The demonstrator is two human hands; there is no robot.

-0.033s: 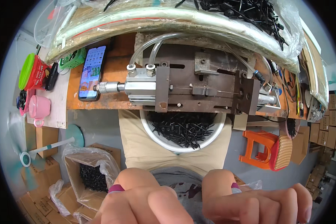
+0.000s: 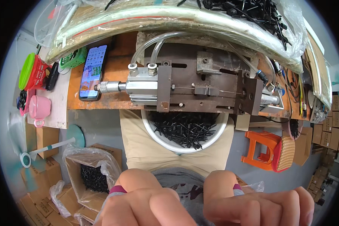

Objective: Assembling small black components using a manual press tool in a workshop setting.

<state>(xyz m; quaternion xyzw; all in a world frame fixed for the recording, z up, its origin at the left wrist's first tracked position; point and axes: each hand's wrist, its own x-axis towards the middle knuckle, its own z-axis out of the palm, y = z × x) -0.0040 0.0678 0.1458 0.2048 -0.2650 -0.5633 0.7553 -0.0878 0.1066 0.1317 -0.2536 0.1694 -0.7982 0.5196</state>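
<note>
Both of my hands are raised close in front of me at the lower edge, away from the bench. My left hand (image 2: pixel 141 205) shows its back and a few thick finger shapes; the fingertips are cut off. My right hand (image 2: pixel 261 205) has loosely bent fingers a little apart, and I see nothing in them. Beyond them a white-rimmed basin (image 2: pixel 146 130) of black thin plastic parts (image 2: pixel 182 128) rests between my legs. On the bench stands a brown metal fixture (image 2: pixel 184 100) with a silver air cylinder (image 2: pixel 142 88) and a thin rod reaching a small central block (image 2: pixel 205 90).
A lit phone (image 2: pixel 93 71) lies left of the fixture, near a pink cup (image 2: pixel 39 106) and a green basket (image 2: pixel 73 58). More black parts (image 2: pixel 248 15) lie on a plastic-covered shelf above. An orange stool (image 2: pixel 261 150), a lined carton (image 2: pixel 77 180) and a fan (image 2: pixel 25 160) stand around.
</note>
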